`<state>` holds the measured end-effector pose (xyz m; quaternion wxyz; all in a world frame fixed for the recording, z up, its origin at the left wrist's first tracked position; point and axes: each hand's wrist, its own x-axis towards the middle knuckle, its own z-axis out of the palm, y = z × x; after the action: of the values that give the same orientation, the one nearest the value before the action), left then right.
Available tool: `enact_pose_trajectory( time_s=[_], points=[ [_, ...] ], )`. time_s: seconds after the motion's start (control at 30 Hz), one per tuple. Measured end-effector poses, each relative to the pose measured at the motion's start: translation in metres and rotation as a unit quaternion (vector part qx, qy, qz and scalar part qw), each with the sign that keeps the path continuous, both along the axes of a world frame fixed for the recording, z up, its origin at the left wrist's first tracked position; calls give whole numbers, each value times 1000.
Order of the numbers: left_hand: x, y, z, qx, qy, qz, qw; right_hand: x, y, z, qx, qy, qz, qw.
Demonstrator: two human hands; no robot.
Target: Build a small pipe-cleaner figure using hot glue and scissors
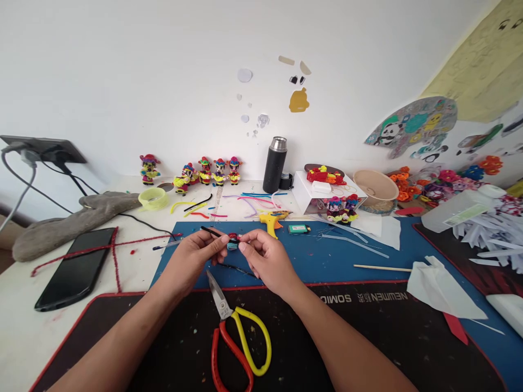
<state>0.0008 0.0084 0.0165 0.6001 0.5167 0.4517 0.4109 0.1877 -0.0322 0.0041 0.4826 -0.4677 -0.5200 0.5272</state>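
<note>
Between my fingertips is a small red, black and teal craft piece (232, 245), partly hidden by the fingers. My left hand (199, 255) is closed in a pinch at its left side, and a black pipe cleaner (210, 232) sticks out from these fingers. On the other side, my right hand (265, 256) pinches the piece between thumb and fingertips. Scissors (223, 310) with one red and one yellow handle lie below the hands, blades slightly apart. Another dark pipe cleaner (237, 269) rests on the blue mat under the hands.
Behind the hands lie a yellow glue gun (271, 222), a teal box (299, 229) and loose pipe cleaners (196, 207). Several small dolls (205, 170) and a black flask (275, 166) stand by the wall. A phone (75, 267) is at left, a wooden stick (382, 268) at right.
</note>
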Motion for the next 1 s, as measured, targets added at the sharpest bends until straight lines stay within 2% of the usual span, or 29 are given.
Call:
enact_pose_trajectory(
  time_s=[0.63,0.83,1.0],
  points=[
    [0,-2,-4,31,36,-19,999,0,0,0,9,-10,-17,1000],
    [0,-2,-1,15,32,-68,997,0,0,0,13,-16,-26,999],
    [2,-3,3,20,36,-70,997,0,0,1,8,-14,-20,1000]
  ],
)
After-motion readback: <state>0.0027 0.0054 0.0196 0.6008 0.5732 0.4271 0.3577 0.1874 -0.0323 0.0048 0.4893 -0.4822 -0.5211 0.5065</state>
